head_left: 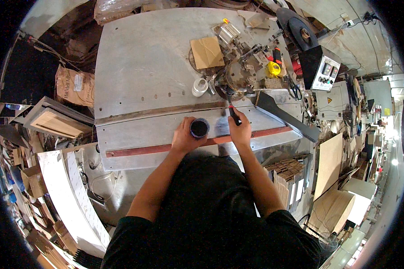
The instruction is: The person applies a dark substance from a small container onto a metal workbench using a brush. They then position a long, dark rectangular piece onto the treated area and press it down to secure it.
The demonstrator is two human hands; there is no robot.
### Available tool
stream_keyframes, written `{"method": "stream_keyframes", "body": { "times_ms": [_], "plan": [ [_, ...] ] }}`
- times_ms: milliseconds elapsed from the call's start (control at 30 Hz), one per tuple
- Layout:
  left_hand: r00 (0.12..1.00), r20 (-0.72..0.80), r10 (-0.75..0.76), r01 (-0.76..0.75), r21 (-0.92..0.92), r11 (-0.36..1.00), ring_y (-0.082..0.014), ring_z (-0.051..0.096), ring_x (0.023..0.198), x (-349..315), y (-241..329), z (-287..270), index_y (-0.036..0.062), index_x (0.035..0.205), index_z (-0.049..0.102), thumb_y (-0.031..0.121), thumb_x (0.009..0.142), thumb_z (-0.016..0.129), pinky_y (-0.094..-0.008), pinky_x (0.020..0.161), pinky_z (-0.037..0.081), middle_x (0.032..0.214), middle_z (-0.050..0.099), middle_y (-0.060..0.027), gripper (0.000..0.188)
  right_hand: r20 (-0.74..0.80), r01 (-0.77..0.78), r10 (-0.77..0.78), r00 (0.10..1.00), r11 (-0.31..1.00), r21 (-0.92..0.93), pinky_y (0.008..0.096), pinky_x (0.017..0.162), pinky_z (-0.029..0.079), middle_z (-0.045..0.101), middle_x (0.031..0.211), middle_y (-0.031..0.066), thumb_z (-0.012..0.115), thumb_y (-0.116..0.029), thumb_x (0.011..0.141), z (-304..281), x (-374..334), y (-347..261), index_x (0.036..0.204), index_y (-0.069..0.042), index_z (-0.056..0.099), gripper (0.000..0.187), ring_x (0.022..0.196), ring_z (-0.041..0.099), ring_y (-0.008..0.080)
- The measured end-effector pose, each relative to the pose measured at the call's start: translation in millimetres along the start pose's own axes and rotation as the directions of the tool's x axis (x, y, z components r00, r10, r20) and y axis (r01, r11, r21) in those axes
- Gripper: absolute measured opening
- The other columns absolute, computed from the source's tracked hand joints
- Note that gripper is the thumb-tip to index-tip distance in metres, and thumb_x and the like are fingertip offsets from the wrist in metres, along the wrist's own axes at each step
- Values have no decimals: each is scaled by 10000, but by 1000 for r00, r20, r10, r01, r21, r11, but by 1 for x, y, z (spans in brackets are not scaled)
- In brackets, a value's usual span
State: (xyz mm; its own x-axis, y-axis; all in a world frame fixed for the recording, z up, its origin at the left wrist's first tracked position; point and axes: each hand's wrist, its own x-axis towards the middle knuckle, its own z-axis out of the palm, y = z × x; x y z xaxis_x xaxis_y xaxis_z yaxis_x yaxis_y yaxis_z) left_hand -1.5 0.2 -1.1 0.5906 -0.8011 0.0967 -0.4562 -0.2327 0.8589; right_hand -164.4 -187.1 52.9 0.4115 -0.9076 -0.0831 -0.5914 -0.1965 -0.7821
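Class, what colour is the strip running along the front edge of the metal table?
Reddish-brown strip, seen in the head view.

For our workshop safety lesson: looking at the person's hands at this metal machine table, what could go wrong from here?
1. The left hand holds a small round dark open pot near the grey metal table's front edge; it might tip or spill.
2. The right hand holds a dark slim tool close to the machine's metal head; fingers could get caught.

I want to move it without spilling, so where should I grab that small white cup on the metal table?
Grip the white cup around its side wall, coming from the person's left, where the metal table is bare. It seems to stand upright with its mouth up, and the machine head crowds its right side, so a side grasp probably keeps it level.
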Motion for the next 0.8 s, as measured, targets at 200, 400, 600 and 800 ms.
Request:
{"method": "stream_keyframes", "body": {
  "times_ms": [200, 400, 600, 800],
  "plan": [
    [1000, 5, -11, 11, 9, 1000, -474, 722, 1157, 2, 0, -4, 102, 1355, 560, 376, 758, 1003, -573, 975, 611, 1255, 692, -196, 792, 34, 95, -94, 995, 995, -19, 444, 1013, 594, 787, 1259, 222, 799, -189, 999, 13, 9, -3, 1417, -97, 759, 430, 1164, 767, 388],
    [1000, -2, -17, 17, 20, 1000, -472, 716, 1169, 1, 0, -2, 98, 1347, 563, 392, 760, 998, -572, 975, 611, 1256, 692, -195, 788, 0, 73, -73, 997, 997, -37, 397, 993, 586, 820, 1225, 182, 803, -236, 992, 27, 22, 2, 1432, -116, 765, 457, 1108, 795, 318],
    [1000, 16, -25, 25, 1, 1000, -479, 710, 1170, 1, 3, -2, 100, 1366, 552, 386, 760, 994, -576, 976, 609, 1258, 693, -196, 803, -81, 77, -85, 993, 993, -90, 423, 999, 588, 809, 1249, 197, 796, -234, 1000, 37, 28, 15, 1435, -118, 765, 451, 1129, 787, 326],
    [999, 13, -34, 34, -4, 999, -485, 719, 1163, 0, 2, -4, 79, 1371, 562, 372, 757, 998, -574, 967, 616, 1251, 706, -206, 807, -117, 90, -106, 987, 987, -134, 452, 985, 593, 785, 1235, 207, 792, -220, 998, 30, 17, 12, 1442, -106, 754, 460, 1123, 771, 364]
  ]
}}
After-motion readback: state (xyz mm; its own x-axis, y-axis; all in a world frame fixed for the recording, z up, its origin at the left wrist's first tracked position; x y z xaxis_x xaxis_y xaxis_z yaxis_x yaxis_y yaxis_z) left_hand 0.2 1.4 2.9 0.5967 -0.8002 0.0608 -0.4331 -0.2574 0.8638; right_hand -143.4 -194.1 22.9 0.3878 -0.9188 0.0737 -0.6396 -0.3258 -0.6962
